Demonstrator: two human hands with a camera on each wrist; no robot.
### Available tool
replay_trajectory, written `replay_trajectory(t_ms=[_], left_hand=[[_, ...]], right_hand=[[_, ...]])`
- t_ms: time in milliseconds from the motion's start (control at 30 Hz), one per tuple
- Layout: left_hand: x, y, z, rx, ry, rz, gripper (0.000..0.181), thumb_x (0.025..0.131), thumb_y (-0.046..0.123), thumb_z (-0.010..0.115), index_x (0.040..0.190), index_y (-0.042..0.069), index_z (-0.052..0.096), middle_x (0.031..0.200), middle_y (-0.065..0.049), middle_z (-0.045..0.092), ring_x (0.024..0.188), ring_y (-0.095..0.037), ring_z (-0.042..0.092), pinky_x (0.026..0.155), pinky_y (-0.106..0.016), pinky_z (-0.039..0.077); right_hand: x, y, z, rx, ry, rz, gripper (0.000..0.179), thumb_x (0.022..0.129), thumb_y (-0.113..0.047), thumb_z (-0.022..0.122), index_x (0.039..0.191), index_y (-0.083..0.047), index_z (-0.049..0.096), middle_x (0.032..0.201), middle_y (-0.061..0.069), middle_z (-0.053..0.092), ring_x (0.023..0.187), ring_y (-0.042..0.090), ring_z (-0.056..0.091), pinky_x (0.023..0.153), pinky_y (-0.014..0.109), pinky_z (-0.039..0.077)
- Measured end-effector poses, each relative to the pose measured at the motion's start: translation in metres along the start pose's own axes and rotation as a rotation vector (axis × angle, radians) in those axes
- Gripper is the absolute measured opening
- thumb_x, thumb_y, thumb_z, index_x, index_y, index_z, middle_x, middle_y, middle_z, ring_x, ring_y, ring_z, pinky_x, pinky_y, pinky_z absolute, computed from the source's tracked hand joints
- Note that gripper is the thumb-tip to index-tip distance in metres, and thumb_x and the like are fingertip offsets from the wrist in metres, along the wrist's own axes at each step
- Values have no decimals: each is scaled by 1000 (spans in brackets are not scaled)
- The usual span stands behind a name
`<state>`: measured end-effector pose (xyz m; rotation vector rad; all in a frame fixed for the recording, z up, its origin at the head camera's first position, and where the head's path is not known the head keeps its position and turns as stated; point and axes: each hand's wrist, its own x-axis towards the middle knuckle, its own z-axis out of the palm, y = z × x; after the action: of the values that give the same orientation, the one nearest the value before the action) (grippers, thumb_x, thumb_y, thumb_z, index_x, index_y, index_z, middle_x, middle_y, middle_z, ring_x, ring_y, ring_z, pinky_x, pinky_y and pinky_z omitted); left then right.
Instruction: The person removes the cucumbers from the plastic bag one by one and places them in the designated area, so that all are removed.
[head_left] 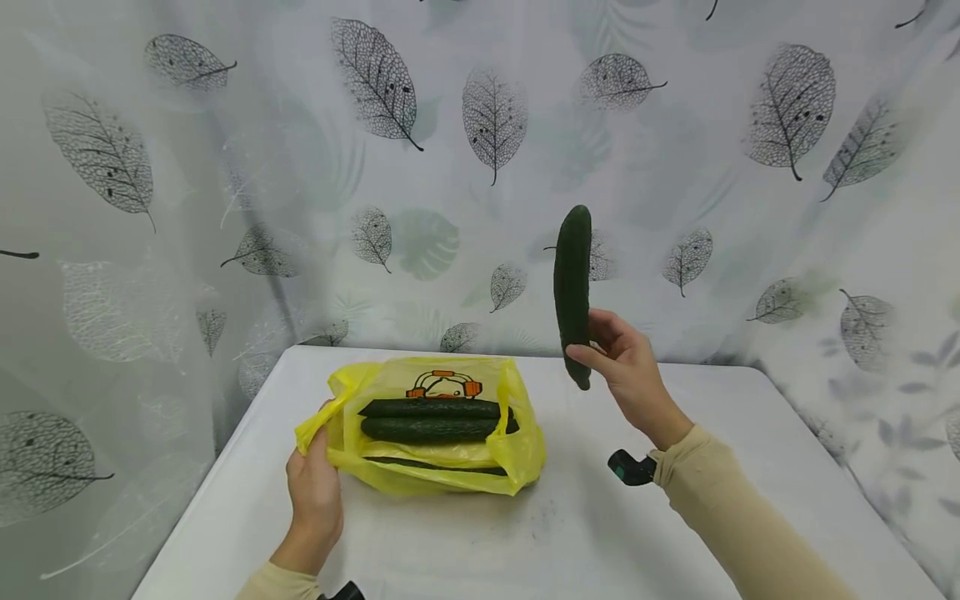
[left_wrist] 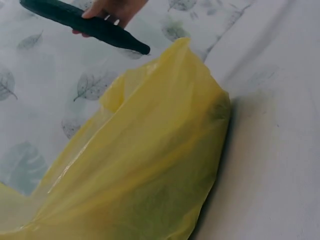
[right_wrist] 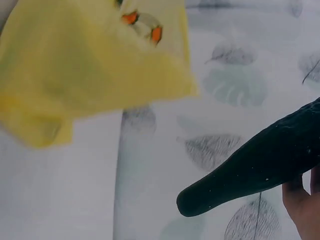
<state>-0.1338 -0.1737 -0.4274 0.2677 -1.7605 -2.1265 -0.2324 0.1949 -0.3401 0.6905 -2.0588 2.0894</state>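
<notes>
A dark green cucumber (head_left: 573, 283) stands nearly upright in the air; my right hand (head_left: 626, 371) pinches its lower part between thumb and fingers. On the table lies a yellow plastic bag (head_left: 442, 475) with its mouth facing me. Inside it several cucumbers (head_left: 438, 430) lie sideways. My left hand (head_left: 315, 492) grips the bag's left edge, with the fingers partly hidden by the plastic. The left wrist view shows the bag's side (left_wrist: 150, 165) and the raised cucumber (left_wrist: 85, 20) beyond it. In the right wrist view the cucumber's end (right_wrist: 225, 187) points toward the lower left.
The white table (head_left: 480, 550) carries the bag, left of its middle. Behind it hangs a pale curtain (head_left: 465, 192) printed with leaves, which also runs along both sides. An orange and black print (head_left: 444, 385) marks the bag's inner back wall.
</notes>
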Motion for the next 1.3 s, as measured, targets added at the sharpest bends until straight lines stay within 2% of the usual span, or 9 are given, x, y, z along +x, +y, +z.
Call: replay_trajectory(t_ms=[200,333,500,600,800,900,1000,1100,1300], left_hand=[[0,-1,0,11,-1,-4,52,112,33,29,155,4,34,156,-1,39,146,-15,30,118,-27,29],[0,-1,1,11,-5,-4,53,113,33,29,156,3,33,157,-1,38,146,-16,30,119,-27,29],[0,-2,2,11,15,-21,52,112,31,30,155,2,34,157,-2,39,146,-15,30,118,-27,29],[0,-2,2,13,35,-33,51,112,30,30,154,2,36,155,-4,41,144,-15,32,118,-27,30],[0,-2,3,21,30,-45,51,112,29,28,155,3,36,153,-4,41,143,-16,33,117,-27,31],[0,-2,4,28,29,-52,51,112,30,28,154,3,37,154,-4,41,144,-16,33,118,-28,30],[0,-1,5,39,23,-56,52,112,32,29,154,4,37,154,-3,41,144,-16,32,118,-28,31],[0,-2,4,47,20,-59,53,112,36,29,154,6,38,153,-3,42,144,-16,33,117,-28,32],[0,-3,3,50,25,-66,52,112,35,28,155,6,38,154,-3,41,144,-17,32,118,-29,31]], right_hand=[[-12,23,-32,-136,0,14,46,93,1,71,137,1,55,126,6,63,116,18,59,97,25,53],[-22,35,-56,-255,-13,41,47,93,-2,72,137,1,55,130,8,62,116,16,61,93,24,55],[-35,48,-85,-536,-38,52,47,93,-9,75,136,-2,58,128,14,62,111,26,64,85,20,56],[-43,57,-101,-703,-55,51,45,92,-12,77,134,-6,61,125,14,64,106,28,65,81,19,54],[-56,74,-127,-851,-70,48,44,88,-8,80,129,-11,65,125,8,66,111,23,60,87,14,46],[-61,80,-136,-893,-82,54,44,87,-6,80,127,-10,65,125,10,66,113,27,59,91,22,47],[-65,84,-143,-918,-109,85,44,87,-5,79,128,-10,65,125,11,66,116,33,59,95,39,49],[-67,88,-149,-928,-146,112,43,88,-3,77,129,-8,64,127,13,64,120,38,57,99,54,47],[-67,96,-158,-996,-209,115,43,87,2,77,127,-8,64,126,13,65,122,39,56,101,58,45]])
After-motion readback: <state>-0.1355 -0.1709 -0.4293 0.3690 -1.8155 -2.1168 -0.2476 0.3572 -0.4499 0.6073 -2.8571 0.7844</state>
